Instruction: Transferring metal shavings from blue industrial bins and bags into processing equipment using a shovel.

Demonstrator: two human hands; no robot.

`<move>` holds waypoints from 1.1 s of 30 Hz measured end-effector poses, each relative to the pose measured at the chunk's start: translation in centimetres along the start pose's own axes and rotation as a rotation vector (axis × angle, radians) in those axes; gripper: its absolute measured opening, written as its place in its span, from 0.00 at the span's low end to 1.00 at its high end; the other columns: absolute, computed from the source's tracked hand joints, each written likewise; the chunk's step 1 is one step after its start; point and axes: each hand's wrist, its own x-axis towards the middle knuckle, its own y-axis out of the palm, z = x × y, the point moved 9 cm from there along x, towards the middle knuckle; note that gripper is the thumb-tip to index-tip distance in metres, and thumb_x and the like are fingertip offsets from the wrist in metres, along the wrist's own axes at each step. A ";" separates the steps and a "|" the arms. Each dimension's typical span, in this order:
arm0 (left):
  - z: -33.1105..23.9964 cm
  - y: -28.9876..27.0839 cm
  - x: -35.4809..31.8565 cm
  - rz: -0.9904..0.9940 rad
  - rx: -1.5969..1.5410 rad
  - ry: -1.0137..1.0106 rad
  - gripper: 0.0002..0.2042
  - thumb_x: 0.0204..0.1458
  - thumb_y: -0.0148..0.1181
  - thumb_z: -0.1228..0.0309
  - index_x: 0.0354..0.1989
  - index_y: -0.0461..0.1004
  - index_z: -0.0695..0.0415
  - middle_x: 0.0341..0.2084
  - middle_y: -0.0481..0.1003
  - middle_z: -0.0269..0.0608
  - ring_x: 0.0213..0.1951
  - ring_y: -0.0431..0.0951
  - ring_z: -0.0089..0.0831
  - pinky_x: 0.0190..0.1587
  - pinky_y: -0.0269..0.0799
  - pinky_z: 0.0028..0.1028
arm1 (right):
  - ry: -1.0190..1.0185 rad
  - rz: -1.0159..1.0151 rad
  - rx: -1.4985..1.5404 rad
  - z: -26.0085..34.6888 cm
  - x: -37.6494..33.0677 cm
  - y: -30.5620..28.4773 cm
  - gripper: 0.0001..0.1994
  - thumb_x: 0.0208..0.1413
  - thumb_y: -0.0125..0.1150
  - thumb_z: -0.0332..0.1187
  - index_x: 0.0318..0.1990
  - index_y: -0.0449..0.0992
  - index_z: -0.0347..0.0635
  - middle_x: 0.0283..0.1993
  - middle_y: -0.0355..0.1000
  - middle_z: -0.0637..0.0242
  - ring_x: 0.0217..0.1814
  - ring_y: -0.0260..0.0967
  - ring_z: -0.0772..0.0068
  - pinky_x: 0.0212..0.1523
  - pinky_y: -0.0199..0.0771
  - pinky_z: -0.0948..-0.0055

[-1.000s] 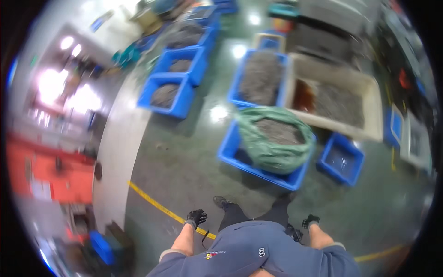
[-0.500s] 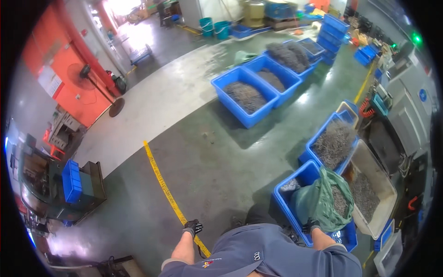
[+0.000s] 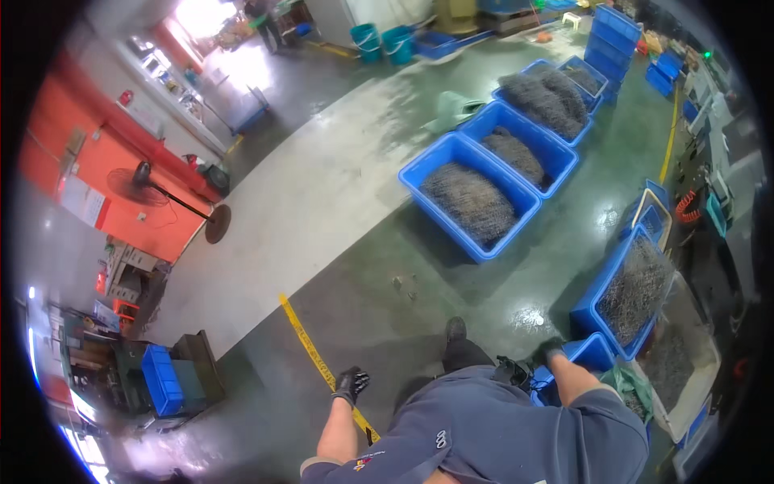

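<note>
Left hand [image 3: 351, 385] half-open, empty. Right hand [image 3: 549, 350] at near-right blue bin [image 3: 594, 353]; grip cannot be told. Careful footing advisable beside bin.

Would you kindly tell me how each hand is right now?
Left hand: partly open, nothing visible in it.
Right hand: near a blue bin, grip cannot be told.
</note>
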 end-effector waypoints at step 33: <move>-96.4 36.5 44.9 0.307 0.176 0.286 0.13 0.54 0.53 0.69 0.45 0.69 0.62 0.35 0.76 0.51 0.33 0.79 0.40 0.36 0.78 0.32 | 1.143 0.331 2.112 21.8 53.5 -44.8 0.27 0.45 0.58 0.48 0.52 0.69 0.45 0.47 0.72 0.53 0.49 0.68 0.51 0.49 0.68 0.59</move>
